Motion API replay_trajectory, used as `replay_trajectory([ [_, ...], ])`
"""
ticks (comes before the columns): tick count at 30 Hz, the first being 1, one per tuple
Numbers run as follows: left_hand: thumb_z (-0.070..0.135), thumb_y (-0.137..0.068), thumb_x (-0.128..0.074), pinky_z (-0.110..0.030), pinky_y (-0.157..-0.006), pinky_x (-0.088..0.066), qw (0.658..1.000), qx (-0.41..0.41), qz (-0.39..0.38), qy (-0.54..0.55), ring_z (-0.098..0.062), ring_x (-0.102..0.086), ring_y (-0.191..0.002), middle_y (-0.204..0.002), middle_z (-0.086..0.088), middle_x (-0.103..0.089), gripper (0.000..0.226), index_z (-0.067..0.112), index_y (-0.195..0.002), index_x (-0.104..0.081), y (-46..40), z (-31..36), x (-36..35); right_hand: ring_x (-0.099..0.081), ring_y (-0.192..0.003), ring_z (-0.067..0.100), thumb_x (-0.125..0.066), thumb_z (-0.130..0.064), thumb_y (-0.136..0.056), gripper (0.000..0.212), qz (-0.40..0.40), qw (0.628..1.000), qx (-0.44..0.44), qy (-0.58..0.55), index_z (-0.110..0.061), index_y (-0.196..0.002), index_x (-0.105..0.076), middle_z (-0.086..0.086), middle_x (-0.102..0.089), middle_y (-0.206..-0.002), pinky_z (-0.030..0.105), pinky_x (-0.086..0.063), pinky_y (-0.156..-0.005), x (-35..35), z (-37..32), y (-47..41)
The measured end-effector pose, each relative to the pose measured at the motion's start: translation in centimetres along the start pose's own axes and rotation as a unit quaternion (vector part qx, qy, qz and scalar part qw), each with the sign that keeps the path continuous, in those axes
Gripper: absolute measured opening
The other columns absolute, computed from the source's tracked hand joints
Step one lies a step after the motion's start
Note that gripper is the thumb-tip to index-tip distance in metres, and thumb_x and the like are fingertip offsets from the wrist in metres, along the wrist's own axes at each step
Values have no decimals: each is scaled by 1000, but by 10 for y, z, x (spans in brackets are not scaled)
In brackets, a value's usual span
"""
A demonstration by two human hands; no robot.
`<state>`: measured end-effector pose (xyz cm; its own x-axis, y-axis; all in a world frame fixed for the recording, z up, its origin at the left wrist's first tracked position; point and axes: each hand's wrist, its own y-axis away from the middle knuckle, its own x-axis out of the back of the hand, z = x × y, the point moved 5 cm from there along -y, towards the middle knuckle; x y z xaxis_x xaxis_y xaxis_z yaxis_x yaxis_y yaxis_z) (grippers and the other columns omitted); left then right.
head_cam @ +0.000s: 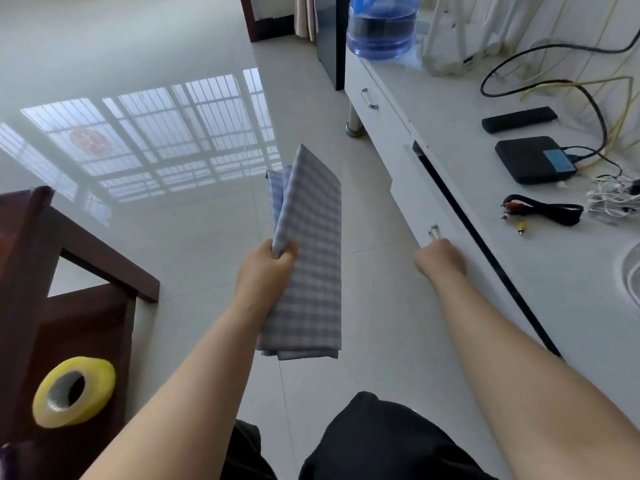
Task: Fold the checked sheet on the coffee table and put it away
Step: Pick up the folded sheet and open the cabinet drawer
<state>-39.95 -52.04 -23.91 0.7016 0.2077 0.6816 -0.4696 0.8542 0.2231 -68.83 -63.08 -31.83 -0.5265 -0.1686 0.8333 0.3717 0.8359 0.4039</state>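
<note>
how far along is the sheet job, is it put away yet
Folding looks done: the checked sheet is a compact folded bundle, gripped by the left hand over the floor. In hand: the right hand is at the drawer handle of the white cabinet, whose drawer stands slightly open. Left: open it fully, lay the sheet inside and close it, probably.

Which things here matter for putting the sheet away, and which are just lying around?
Part of the job:
checked sheet, folded, in left hand
drawer, handle gripped by right hand

Lying about:
tape roll
water jug
remote
black box
cables
</note>
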Motion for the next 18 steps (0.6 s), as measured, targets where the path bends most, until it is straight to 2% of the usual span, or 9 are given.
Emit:
replay_trajectory([
  [5, 38, -93, -50, -31, -55, -37, 999, -12, 38, 12, -12, -53, -64, -68, 2, -58, 31, 19, -69, -52, 4, -6, 21, -56, -110, 36, -43, -16, -90, 45, -86, 995, 50, -13, -9, -135, -42, 18, -56, -126, 31, -39, -76, -41, -36, 48],
  [7, 38, -93, -50, -32, -57, -39, 999, -8, 44, 22, -18, -55, -67, -69, 1, -59, 31, 19, -68, -52, 4, -9, 25, -54, -111, 34, -41, -13, -91, 52, -112, 990, 85, 16, -11, -142, -35, 17, -53, -127, 31, -37, -78, -47, -46, 63],
  [9, 37, -93, -51, -32, -61, -39, 999, 0, 46, 29, -23, -56, -71, -70, 0, -59, 31, 20, -67, -52, 4, -12, 27, -52, -117, 33, -39, -10, -92, 50, -83, 983, 153, 53, -12, -142, -37, 14, -51, -133, 33, -41, -86, -41, -52, 74],
  [12, 36, -92, -52, -32, -66, -41, 997, 14, 49, 52, -27, -58, -75, -71, -2, -60, 31, 20, -65, -52, 5, -14, 27, -39, -128, 32, -45, -11, -91, 48, 71, 957, 261, 102, -13, -139, -40, 11, -36, -147, 39, -38, -99, -14, -46, 88],
  [13, 36, -92, -53, -32, -66, -41, 997, 17, 50, 63, -27, -58, -75, -71, -2, -60, 31, 20, -66, -52, 6, -13, 26, -31, -134, 33, -49, -14, -90, 55, 88, 954, 254, 131, -13, -143, -31, 13, -26, -153, 42, -35, -103, -9, -36, 86],
  [14, 35, -92, -53, -32, -65, -41, 996, 19, 50, 74, -26, -58, -74, -70, -1, -59, 30, 21, -66, -52, 7, -12, 26, -27, -137, 36, -53, -18, -90, 64, 59, 962, 218, 150, -12, -146, -23, 14, -19, -155, 44, -35, -104, -7, -21, 80],
  [15, 35, -92, -53, -32, -65, -41, 995, 19, 50, 82, -26, -58, -74, -70, -1, -59, 30, 21, -66, -53, 8, -10, 25, -32, -134, 37, -56, -25, -90, 68, 9, 974, 173, 148, -11, -146, -21, 16, -23, -153, 45, -38, -100, -6, -7, 75],
  [16, 35, -92, -53, -33, -65, -43, 995, 18, 50, 88, -27, -59, -75, -70, -1, -60, 29, 21, -67, -53, 8, -9, 24, -43, -125, 37, -56, -31, -90, 60, -35, 979, 140, 144, -9, -140, -31, 17, -37, -143, 42, -43, -90, -7, 4, 72],
  [18, 36, -91, -54, -37, -68, -48, 994, 18, 50, 100, -29, -62, -78, -73, -2, -63, 28, 20, -68, -56, 9, -6, 22, -55, -93, 33, -49, -31, -91, 25, -66, 977, 146, 140, -9, -102, -52, 13, -58, -108, 31, -41, -68, -9, 10, 71],
])
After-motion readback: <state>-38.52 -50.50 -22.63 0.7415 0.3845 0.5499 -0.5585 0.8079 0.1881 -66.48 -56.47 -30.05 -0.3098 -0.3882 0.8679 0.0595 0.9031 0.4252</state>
